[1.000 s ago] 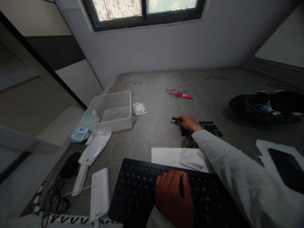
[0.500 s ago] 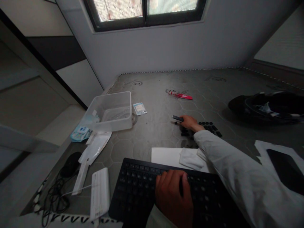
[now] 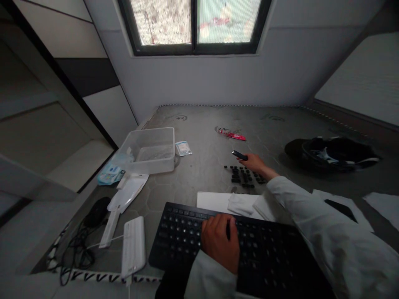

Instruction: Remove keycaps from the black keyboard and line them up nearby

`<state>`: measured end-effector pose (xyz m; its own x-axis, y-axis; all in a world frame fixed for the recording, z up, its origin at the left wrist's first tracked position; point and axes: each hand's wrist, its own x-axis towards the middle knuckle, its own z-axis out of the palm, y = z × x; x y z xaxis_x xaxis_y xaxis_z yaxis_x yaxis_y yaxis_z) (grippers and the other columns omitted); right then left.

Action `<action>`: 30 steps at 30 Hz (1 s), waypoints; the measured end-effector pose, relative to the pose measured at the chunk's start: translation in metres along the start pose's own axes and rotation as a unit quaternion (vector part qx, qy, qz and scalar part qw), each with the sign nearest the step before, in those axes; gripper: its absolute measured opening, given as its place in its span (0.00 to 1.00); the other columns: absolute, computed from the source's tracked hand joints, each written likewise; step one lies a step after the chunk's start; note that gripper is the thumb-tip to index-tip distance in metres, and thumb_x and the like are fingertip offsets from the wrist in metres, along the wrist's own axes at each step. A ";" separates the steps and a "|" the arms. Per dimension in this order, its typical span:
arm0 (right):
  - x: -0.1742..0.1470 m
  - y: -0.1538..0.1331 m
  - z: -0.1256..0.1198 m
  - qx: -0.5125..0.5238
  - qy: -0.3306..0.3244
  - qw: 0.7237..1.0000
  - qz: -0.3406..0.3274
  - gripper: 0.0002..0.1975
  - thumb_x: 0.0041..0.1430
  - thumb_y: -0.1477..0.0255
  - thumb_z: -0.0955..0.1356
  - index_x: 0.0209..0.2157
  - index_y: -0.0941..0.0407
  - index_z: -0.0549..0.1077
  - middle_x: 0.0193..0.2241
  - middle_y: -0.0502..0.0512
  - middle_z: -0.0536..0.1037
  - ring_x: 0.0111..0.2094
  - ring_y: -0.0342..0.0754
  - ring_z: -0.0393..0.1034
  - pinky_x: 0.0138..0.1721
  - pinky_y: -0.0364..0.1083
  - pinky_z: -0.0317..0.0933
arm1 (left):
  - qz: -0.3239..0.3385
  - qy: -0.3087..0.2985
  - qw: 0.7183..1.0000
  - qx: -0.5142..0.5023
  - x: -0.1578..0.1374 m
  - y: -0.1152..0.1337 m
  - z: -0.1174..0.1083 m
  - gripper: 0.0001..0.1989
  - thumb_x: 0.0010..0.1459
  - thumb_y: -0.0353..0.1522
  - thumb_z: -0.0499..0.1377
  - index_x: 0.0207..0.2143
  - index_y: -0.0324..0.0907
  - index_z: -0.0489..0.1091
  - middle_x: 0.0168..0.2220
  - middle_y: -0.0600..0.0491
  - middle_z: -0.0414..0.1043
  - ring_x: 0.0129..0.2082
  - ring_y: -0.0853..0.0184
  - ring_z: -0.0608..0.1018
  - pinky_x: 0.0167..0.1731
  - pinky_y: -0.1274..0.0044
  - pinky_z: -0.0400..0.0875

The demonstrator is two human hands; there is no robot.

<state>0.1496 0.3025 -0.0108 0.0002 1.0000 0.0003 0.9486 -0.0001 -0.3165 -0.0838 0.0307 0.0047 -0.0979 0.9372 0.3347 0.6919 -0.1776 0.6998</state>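
A black keyboard (image 3: 177, 232) lies near me at a slant, with pale dots showing where many keycaps are off. My left hand (image 3: 220, 243) presses on its middle, fingers together and bent over the keys. Farther out, my right hand (image 3: 254, 162) is closed round a short dark stick-like tool (image 3: 239, 155) with a pale, shiny tip pointing left; its exact kind is unclear. Just below that hand, loose black keycaps (image 3: 236, 178) are laid in rows on the grey mat, partly covered by my forearm. A white cloth (image 3: 241, 204) rests on a white sheet (image 3: 212, 199) behind the keyboard.
At left stand a clear plastic bin (image 3: 156, 166), a blue packet (image 3: 110, 172), a black mouse (image 3: 97, 211) with tangled cable, and a white power bank (image 3: 134, 247). A small sachet (image 3: 183, 148) and red wrapper (image 3: 233, 136) lie farther back. A dark cap (image 3: 330, 155) sits right.
My right hand, with the dark tool, has lifted back from the keycaps, showing more of them. My left hand stays on the keyboard. The camera view has tilted up slightly and shifted.
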 end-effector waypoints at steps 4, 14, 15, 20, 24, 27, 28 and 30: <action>-0.025 0.001 -0.031 -0.021 -0.014 0.999 -0.024 0.16 0.58 0.62 0.66 0.41 0.55 0.79 0.34 0.59 0.81 0.35 0.52 0.74 0.32 0.43 0.58 | 0.029 -0.010 0.999 0.009 0.001 -0.002 -0.003 0.10 0.64 0.30 0.53 0.30 0.45 0.71 0.30 0.55 0.76 0.32 0.65 0.75 0.34 0.73 0.59; -0.153 0.018 -0.069 -0.011 -0.086 0.989 -0.123 0.19 0.52 0.55 0.70 0.42 0.51 0.77 0.38 0.56 0.80 0.38 0.54 0.73 0.36 0.45 0.60 | 0.024 -0.027 0.999 0.009 0.003 -0.002 -0.007 0.09 0.63 0.31 0.54 0.30 0.44 0.71 0.31 0.55 0.76 0.34 0.64 0.76 0.36 0.73 0.60; -0.166 0.021 -0.068 -0.012 -0.100 0.987 -0.125 0.20 0.52 0.54 0.69 0.42 0.51 0.76 0.38 0.56 0.80 0.38 0.54 0.73 0.36 0.46 0.60 | 0.024 -0.028 0.999 0.007 0.003 -0.002 -0.008 0.09 0.63 0.31 0.54 0.30 0.44 0.71 0.31 0.54 0.76 0.35 0.64 0.76 0.36 0.73 0.60; -0.208 0.034 -0.066 -0.051 -0.108 0.987 -0.107 0.20 0.57 0.52 0.64 0.37 0.53 0.77 0.34 0.58 0.79 0.35 0.55 0.72 0.34 0.47 0.59 | 0.028 -0.034 0.999 0.009 0.003 -0.002 -0.008 0.09 0.63 0.30 0.55 0.30 0.44 0.71 0.31 0.55 0.77 0.35 0.64 0.77 0.36 0.73 0.60; -0.221 0.026 -0.078 0.015 -0.052 0.990 -0.127 0.18 0.56 0.54 0.65 0.32 0.53 0.79 0.33 0.58 0.79 0.35 0.54 0.72 0.37 0.48 0.60 | 0.029 -0.033 0.999 0.016 0.003 -0.004 -0.006 0.09 0.63 0.31 0.55 0.31 0.44 0.72 0.32 0.54 0.77 0.35 0.64 0.76 0.36 0.73 0.61; -0.226 -0.002 -0.085 0.198 0.036 0.976 -0.080 0.21 0.56 0.51 0.66 0.28 0.53 0.77 0.28 0.55 0.77 0.31 0.51 0.71 0.33 0.46 0.60 | 0.039 -0.032 0.999 0.017 0.002 -0.004 -0.006 0.10 0.64 0.31 0.53 0.32 0.44 0.73 0.33 0.54 0.77 0.36 0.64 0.76 0.36 0.74 0.61; -0.228 -0.016 -0.084 0.274 0.079 0.958 -0.020 0.23 0.55 0.49 0.66 0.25 0.54 0.74 0.23 0.54 0.74 0.26 0.48 0.68 0.29 0.45 0.59 | 0.042 -0.030 0.999 0.018 0.002 -0.003 -0.006 0.10 0.64 0.31 0.53 0.33 0.44 0.73 0.33 0.53 0.77 0.36 0.64 0.76 0.36 0.74 0.62; -0.232 -0.047 -0.077 0.478 0.133 0.868 0.038 0.25 0.53 0.46 0.67 0.23 0.54 0.68 0.19 0.49 0.67 0.19 0.43 0.59 0.22 0.44 0.54 | 0.044 -0.021 0.999 0.022 0.001 -0.002 -0.008 0.10 0.64 0.31 0.54 0.34 0.44 0.74 0.34 0.52 0.77 0.37 0.64 0.76 0.37 0.73 0.62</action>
<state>0.1290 0.0706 0.0768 0.2443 0.9617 0.1239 0.2476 0.0617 -0.9669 -0.0906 0.0296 0.0087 -0.0057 0.9302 0.3670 0.7278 -0.2478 0.6395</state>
